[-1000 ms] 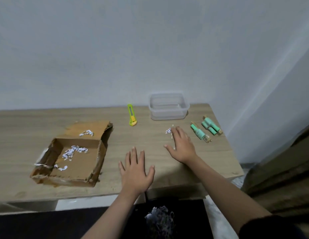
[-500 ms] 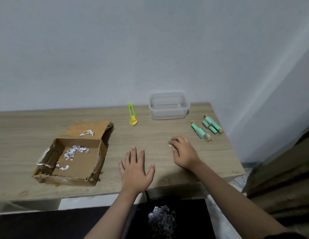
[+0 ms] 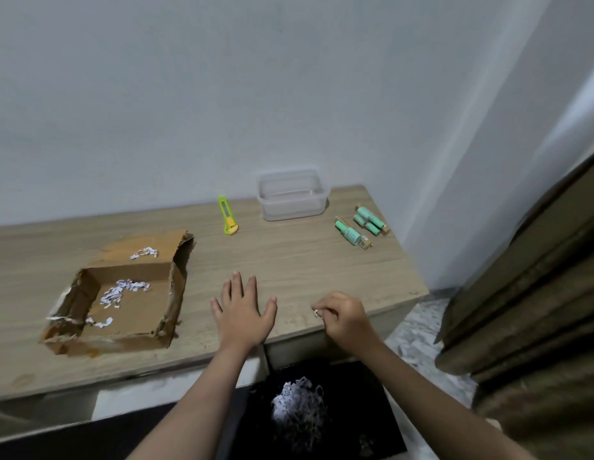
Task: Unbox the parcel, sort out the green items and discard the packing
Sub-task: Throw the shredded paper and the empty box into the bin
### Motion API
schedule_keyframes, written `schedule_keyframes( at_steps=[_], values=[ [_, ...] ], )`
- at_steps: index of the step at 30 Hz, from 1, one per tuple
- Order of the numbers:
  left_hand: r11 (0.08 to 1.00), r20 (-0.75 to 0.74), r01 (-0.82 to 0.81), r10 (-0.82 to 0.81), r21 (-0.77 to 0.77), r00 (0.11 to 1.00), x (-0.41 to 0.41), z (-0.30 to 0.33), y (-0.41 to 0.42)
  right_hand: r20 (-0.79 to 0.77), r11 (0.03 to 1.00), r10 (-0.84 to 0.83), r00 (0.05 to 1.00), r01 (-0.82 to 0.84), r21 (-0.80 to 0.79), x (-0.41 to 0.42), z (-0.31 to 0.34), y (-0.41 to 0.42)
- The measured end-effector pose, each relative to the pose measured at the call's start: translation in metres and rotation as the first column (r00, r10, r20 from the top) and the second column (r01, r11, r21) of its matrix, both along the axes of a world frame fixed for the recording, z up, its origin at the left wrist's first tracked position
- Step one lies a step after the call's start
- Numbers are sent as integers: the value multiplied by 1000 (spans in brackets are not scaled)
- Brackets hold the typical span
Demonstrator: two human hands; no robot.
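An opened cardboard box [image 3: 163, 330] lies at the left of the wooden table [image 3: 289, 260], with a few white paper shreds [image 3: 123, 292] on its floor and flap. Three green rolls [image 3: 360, 227] lie at the far right of the table. My left hand [image 3: 244, 313] rests flat and spread on the table's front part. My right hand [image 3: 343, 315] is at the front edge, fingers pinched on a small bit of white paper shred [image 3: 317, 313]. Below the edge, a black bin [image 3: 372, 393] holds a heap of shredded paper [image 3: 299, 406].
A clear plastic container [image 3: 292, 195] stands against the back wall. A yellow-green utility knife [image 3: 227, 219] lies to its left. A dark curtain [image 3: 538, 293] hangs at the right, past the table's end.
My right hand closed on the paper scrap near the green rolls and drew it back to the table's front edge above the bin. My left hand stayed flat.
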State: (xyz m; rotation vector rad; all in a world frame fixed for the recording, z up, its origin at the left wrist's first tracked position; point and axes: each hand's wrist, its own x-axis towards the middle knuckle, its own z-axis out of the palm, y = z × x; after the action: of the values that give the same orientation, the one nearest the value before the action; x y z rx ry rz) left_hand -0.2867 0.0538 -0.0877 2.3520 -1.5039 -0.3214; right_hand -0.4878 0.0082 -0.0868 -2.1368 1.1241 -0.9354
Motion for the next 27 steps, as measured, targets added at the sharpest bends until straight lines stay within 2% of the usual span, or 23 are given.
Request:
schedule_keyframes(
  at_steps=[5,9,13,17,21,24,25,27],
  values=[
    [1000,-7,13,-13,14,1000,2,2,-1,-93,990,110,990,-100,104,-4,-16,62],
    [1000,-6,26,-25,18,1000,1,2,1,-204,979,77,976,-35,202,-11,-35,78],
    [1000,-9,26,-25,15,1000,1,1,2,-199,977,48,979,-4,215,-14,-32,82],
    [999,-8,31,-31,8,999,1,-1,3,-155,988,23,988,1,152,-17,-25,74],
    [998,-41,32,-34,-63,999,0,-2,7,-98,992,-22,995,34,120,-15,-18,59],
    [996,-182,15,-30,-86,983,2,0,10,-80,993,-85,993,90,71,-2,-7,50],
    [994,-295,-10,-22,-106,955,3,2,11,-64,994,-94,994,97,48,5,-4,48],
    [979,-543,-106,-6,-175,840,6,10,18,7,996,-88,996,88,0,23,4,46]
  ],
)
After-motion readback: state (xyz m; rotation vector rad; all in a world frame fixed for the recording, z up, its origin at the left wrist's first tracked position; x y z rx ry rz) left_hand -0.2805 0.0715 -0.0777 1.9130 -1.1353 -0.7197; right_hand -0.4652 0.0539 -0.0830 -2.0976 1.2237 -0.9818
